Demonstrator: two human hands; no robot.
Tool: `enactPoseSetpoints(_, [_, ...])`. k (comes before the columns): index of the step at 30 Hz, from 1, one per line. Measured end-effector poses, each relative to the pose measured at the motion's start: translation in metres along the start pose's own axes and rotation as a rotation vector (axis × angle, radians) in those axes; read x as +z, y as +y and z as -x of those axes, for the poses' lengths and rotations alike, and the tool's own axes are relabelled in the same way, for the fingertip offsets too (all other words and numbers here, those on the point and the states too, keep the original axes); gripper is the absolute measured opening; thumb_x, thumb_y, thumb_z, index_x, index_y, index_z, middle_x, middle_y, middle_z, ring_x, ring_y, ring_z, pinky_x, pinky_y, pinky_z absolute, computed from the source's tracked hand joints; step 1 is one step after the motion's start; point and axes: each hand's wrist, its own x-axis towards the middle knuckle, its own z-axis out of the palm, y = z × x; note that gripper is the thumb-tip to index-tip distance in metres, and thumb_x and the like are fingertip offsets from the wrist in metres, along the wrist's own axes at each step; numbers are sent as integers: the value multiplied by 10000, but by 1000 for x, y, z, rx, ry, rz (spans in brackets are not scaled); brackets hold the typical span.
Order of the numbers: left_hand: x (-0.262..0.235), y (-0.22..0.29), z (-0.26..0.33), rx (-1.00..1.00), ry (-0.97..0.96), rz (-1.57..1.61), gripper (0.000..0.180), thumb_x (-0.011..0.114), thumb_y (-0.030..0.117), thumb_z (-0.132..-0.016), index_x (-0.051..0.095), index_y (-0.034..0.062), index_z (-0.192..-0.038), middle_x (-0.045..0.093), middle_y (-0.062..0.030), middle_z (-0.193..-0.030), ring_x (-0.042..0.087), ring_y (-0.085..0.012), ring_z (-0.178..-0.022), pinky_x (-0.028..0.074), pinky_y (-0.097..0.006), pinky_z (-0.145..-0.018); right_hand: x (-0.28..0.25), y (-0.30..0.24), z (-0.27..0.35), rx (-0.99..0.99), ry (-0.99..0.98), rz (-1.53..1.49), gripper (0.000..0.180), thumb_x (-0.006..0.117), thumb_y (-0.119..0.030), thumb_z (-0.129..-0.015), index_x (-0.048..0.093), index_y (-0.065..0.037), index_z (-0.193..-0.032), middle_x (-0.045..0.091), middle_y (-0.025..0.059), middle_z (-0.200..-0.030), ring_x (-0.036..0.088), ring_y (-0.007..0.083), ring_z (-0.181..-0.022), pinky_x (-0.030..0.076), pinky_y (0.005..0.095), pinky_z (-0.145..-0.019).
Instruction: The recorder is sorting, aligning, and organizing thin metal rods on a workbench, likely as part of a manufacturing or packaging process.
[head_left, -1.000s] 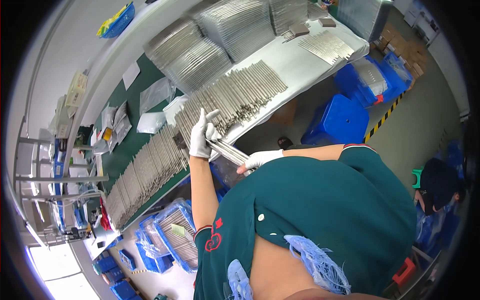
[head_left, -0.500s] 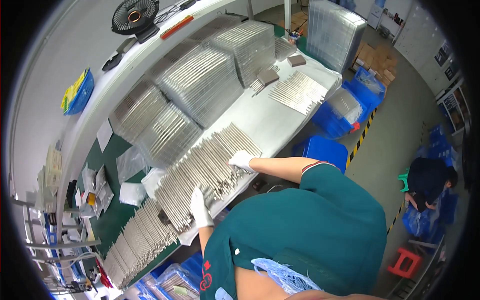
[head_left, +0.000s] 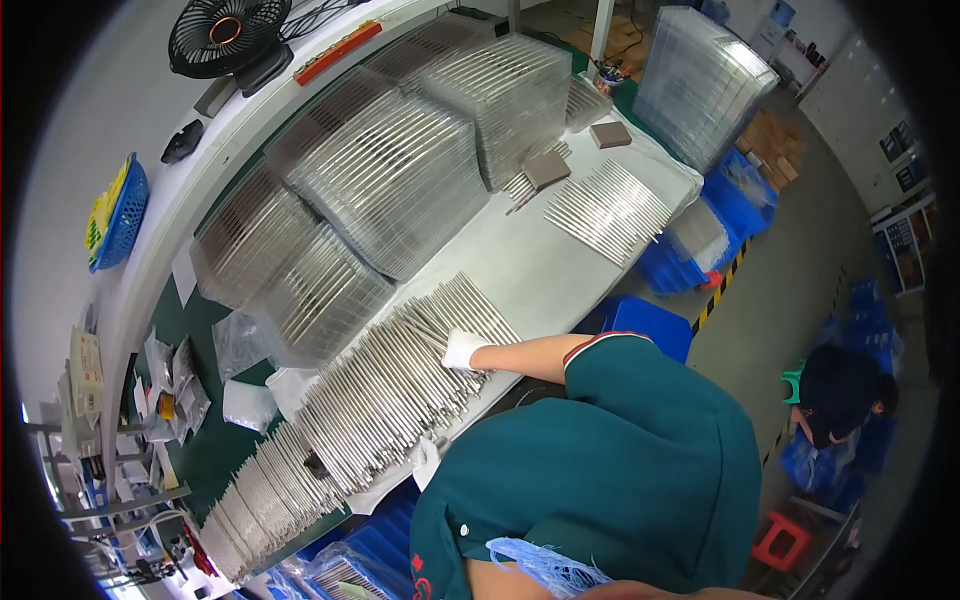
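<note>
Thin silvery metal rods lie side by side in a long, dense row across the bench in front of me. My right hand, in a white glove, is closed over rods toward the right part of this row. A few rods beside its fingers slant across the others. My left hand, gloved too, is low at the near ends of the rods, beside the bench edge. My shirt covers part of it, and its fingers do not show clearly. More rods continue the row to the lower left.
Clear plastic boxes filled with rods stand stacked behind the row. At the right, a separate group of rods lies near brown blocks. Blue bins stand beyond the bench end. A person sits low at far right, near a red stool.
My left hand has drawn back toward my body, off the rods' upper side to their near ends. My right hand has moved from the near ends further onto the rods. The whole view has shifted.
</note>
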Motion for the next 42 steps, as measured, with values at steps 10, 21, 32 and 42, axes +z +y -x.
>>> enactPoseSetpoints(10, [-21,-46,30,29,32,-111,501,434,381,-998,467,3,-1326,606,-199,-1171,632,-277,-1018,511,-377,-883,14,6,-12,18,174,23,520,643,-281,-732,556,90,-1086,666,271,-936,668,391,-883,527,417,-815])
enactPoseSetpoints(21, [-32,-125,78,-104,211,-232,480,427,370,-1004,499,1,-1303,624,-195,-1140,637,-264,-1004,505,-366,-885,-34,45,77,-203,-123,-758,189,634,-165,-801,581,16,-810,581,81,-655,542,140,-527,493,300,-470])
enactPoseSetpoints(32, [-22,-109,65,211,13,-195,439,458,316,-1003,534,-21,-1272,664,-146,-1054,643,-178,-945,488,-302,-850,-77,101,125,-114,-83,-730,132,624,-148,-830,534,-76,-896,513,7,-675,517,95,-554,536,291,-524])
enactPoseSetpoints(42, [-42,-261,102,-246,173,-296,435,471,342,-971,574,10,-1234,670,-154,-1044,640,-215,-934,489,-324,-844,-155,175,19,168,388,-65,348,622,-266,-764,552,10,-963,659,203,-829,668,286,-730,532,383,-681])
